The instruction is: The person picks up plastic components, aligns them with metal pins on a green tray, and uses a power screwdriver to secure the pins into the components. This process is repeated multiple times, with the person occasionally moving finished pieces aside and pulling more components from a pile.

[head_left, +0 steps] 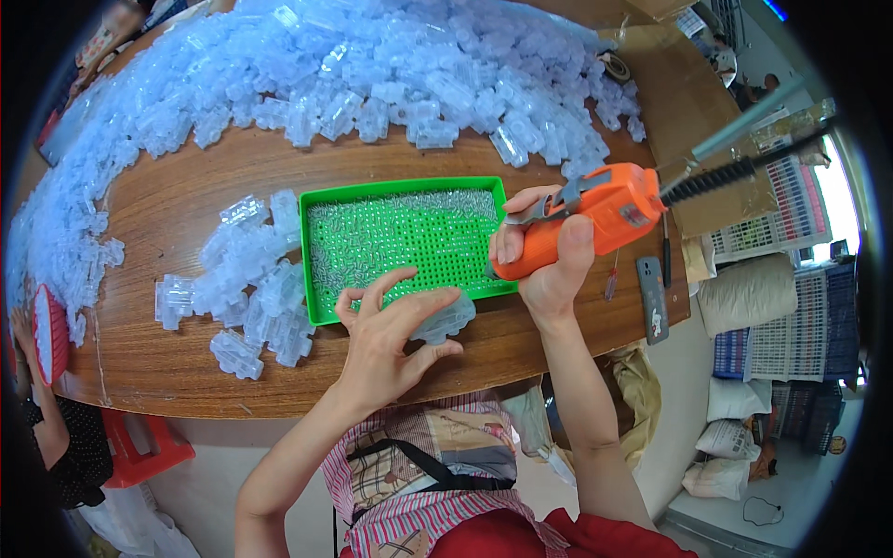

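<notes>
My right hand [556, 256] is wrapped round an orange electric screwdriver [595, 219], whose tip end points down-left over the right side of a green tray [312, 279]. The tray has a grid of holes and many small silvery screws [349, 242], densest at its left and far sides. At the near rim, a clear bluish plastic part [446, 322] sits between the thumb and index finger of my left hand [391, 330]. The other fingers of that hand are bent over the tray's near edge. The screwdriver's tip is hidden by my right hand.
A huge heap of clear plastic parts [353, 65] curves across the table's far and left sides. A smaller pile [251, 270] lies left of the tray. To the right are a phone [652, 299], a small screwdriver [611, 284] and a cardboard box [688, 121]. A black coiled cord [716, 179] trails up-right.
</notes>
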`<state>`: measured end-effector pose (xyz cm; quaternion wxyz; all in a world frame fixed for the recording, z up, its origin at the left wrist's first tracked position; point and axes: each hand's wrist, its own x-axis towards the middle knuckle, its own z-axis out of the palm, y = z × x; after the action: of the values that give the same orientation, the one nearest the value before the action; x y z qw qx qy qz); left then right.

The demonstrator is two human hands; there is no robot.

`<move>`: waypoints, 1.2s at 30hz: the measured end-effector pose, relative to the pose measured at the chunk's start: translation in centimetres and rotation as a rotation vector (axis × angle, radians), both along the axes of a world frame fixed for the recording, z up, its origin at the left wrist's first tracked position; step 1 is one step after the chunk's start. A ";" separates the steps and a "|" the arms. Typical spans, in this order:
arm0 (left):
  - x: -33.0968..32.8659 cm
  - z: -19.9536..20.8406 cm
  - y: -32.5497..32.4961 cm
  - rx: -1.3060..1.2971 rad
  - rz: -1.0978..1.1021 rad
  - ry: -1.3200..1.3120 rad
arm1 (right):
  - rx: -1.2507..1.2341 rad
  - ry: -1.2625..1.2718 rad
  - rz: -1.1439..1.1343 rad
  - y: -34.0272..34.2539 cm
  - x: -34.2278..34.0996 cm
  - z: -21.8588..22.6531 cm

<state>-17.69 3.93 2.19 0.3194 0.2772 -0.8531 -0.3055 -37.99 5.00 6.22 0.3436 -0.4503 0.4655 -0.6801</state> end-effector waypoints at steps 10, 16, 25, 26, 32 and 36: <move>-0.7 -0.3 1.0 0.138 0.110 -0.096 | -0.030 -0.016 -0.081 1.1 0.4 -2.2; -0.8 -0.8 1.1 0.066 0.132 -0.085 | -0.041 0.001 -0.054 1.2 0.2 -2.2; -0.4 -0.8 1.2 0.083 0.153 -0.095 | -0.063 -0.055 0.009 1.2 0.4 -3.0; -0.4 -0.9 1.2 0.116 0.160 -0.093 | -0.029 -0.002 0.023 1.3 0.4 -2.7; -0.8 -1.6 1.1 0.160 0.146 0.005 | -0.180 -0.209 0.321 3.0 -0.6 0.6; -0.6 -1.6 1.1 0.153 0.158 0.017 | -0.289 0.111 0.380 3.8 1.9 4.6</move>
<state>-18.34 4.99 0.61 0.3274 0.3646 -0.8001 -0.3459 -36.12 8.84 10.78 0.3714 -0.6109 0.2884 -0.6370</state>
